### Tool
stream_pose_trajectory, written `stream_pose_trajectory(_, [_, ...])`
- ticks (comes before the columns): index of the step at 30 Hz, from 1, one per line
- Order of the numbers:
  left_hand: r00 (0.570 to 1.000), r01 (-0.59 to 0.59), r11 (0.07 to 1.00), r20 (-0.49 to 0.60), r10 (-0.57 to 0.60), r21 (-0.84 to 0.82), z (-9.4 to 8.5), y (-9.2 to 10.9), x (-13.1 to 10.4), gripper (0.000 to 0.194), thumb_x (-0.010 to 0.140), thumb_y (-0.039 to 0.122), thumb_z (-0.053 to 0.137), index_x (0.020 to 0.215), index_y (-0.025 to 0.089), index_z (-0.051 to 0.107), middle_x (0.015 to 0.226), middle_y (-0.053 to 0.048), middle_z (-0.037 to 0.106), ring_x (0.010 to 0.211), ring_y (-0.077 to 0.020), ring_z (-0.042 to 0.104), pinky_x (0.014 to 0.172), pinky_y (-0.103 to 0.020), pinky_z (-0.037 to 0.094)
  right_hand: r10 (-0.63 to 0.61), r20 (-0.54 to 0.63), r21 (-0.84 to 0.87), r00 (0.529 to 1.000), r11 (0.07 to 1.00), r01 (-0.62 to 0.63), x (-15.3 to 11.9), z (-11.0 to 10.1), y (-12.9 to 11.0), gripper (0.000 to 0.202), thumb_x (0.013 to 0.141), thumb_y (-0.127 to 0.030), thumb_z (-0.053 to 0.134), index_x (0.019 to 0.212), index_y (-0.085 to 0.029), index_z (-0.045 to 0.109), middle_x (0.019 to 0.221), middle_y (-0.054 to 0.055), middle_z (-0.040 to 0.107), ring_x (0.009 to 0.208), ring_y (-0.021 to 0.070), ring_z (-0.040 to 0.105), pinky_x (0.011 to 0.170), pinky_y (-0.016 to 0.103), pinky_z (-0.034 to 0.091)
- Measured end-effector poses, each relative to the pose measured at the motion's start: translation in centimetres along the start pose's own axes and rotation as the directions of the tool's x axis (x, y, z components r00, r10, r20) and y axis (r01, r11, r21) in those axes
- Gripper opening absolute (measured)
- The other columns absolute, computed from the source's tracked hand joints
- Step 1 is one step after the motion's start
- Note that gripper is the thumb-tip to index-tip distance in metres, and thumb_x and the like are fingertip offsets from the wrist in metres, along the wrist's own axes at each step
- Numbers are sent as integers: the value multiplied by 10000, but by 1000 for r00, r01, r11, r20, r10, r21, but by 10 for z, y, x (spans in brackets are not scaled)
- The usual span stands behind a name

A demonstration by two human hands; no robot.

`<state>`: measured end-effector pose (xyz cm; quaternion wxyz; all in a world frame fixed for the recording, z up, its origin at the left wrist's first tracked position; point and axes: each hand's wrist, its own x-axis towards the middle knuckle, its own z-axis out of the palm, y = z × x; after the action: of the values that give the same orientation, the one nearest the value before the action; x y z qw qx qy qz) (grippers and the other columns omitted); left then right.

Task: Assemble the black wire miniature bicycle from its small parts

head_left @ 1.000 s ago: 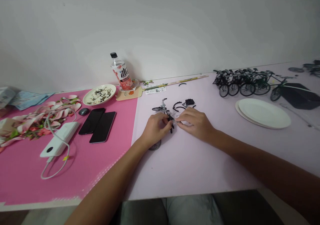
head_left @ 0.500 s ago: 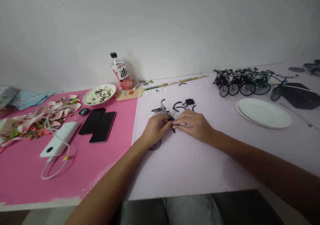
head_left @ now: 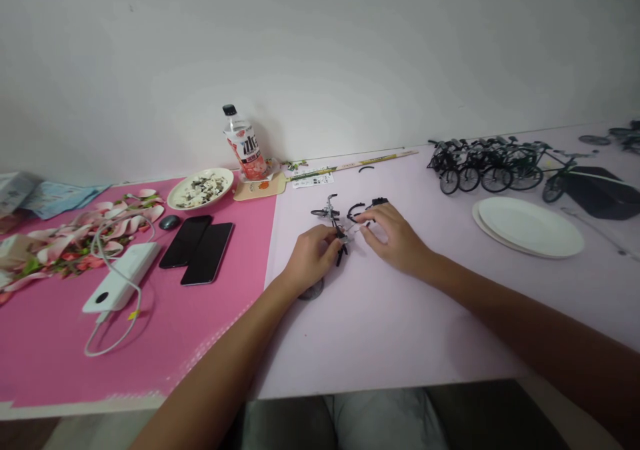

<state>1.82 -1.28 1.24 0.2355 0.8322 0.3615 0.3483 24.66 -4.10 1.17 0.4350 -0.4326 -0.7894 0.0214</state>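
Observation:
My left hand [head_left: 313, 253] is closed around the black frame of a miniature bicycle [head_left: 330, 211], near the seat end. The handlebar and one wheel stick out beyond my fingers, and another wheel [head_left: 313, 290] shows under my wrist. To the right, my right hand [head_left: 395, 240] hovers low over loose parts, thumb and index finger apart. By its fingertips lie a curved black piece [head_left: 355, 209] and a thin pale piece. A small black part [head_left: 380, 201] sits just beyond the knuckles, partly covered by the hand.
Finished-looking miniature bicycles [head_left: 490, 163] stand in a row at the back right, behind white oval plates [head_left: 533, 227]. On the left pink surface are two phones [head_left: 207, 253], a white power bank [head_left: 123, 277], a bowl [head_left: 200, 190] and petals [head_left: 90, 237]. A drink bottle [head_left: 247, 147] stands by the wall.
My right hand has drawn away from the bicycle, moving right and slightly back to the loose parts, its fingers spreading. My left hand still grips the bicycle, which has turned slightly.

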Motion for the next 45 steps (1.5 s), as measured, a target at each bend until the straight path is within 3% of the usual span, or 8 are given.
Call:
stream_pose_trajectory(6, [999,17,999,28,-18,42,0,-1,0,213,953,254,552,1043,194,736,953,-66,741,896,-225,686,859,-351,537,106,93,-170,990,981,-89,0,0,27,253,960,-87,491,1036,-215,696,1042,112,704,1026,303,603,933,498,507])
stream_pose_trajectory(14, [999,43,999,-13,-43,1,1,-6,0,250,956,248,567,1126,189,740,1006,-71,757,931,-222,697,894,-352,547,143,193,-176,971,978,-109,-3,1,31,245,999,-197,491,1093,-245,712,1163,117,681,1137,327,573,970,535,493])
stream_pose_trajectory(18, [997,63,997,-52,-65,-40,0,-7,1,242,960,257,572,1108,186,750,995,-68,764,913,-214,707,890,-341,553,171,137,-205,976,969,-141,-1,-1,32,260,995,-190,465,1153,-241,665,1178,129,682,1170,346,572,994,567,474])
stream_pose_trajectory(26, [983,105,988,-139,-121,-116,-5,-5,3,164,938,241,609,1009,194,749,1083,-79,787,960,-220,721,892,-343,574,307,-149,-125,940,937,-326,2,-11,49,492,889,-64,419,1339,-243,501,1312,139,655,1246,324,586,1070,574,445])
stream_pose_trajectory(32, [959,120,982,-236,-153,-148,-9,-5,5,150,935,247,632,1013,198,750,1149,-82,790,1026,-228,726,948,-365,564,352,-110,-115,929,924,-364,0,-9,51,438,875,-81,434,1274,-247,506,1356,141,619,1287,318,562,1097,567,442])
stream_pose_trajectory(36, [932,143,975,-307,-191,-171,-11,-5,7,146,929,265,636,986,195,751,1151,-82,794,978,-220,723,931,-368,565,346,-149,-73,926,931,-359,-1,-6,50,491,860,-90,457,1324,-250,460,1318,139,635,1287,316,556,1095,568,446])
stream_pose_trajectory(41, [918,191,959,-309,-250,-209,-13,-5,8,179,930,296,639,1009,193,763,1147,-85,796,976,-224,719,907,-367,566,340,-168,-73,925,932,-356,0,-7,50,506,860,-97,453,1342,-249,453,1312,139,637,1278,313,547,1091,564,437])
stream_pose_trajectory(45, [913,204,956,-312,-264,-211,-13,-7,8,186,927,294,641,1023,196,767,1156,-84,795,1005,-231,717,912,-366,563,333,-152,-136,930,926,-354,6,-20,54,406,890,-116,445,1271,-241,511,1228,140,654,1198,323,565,1036,555,452])
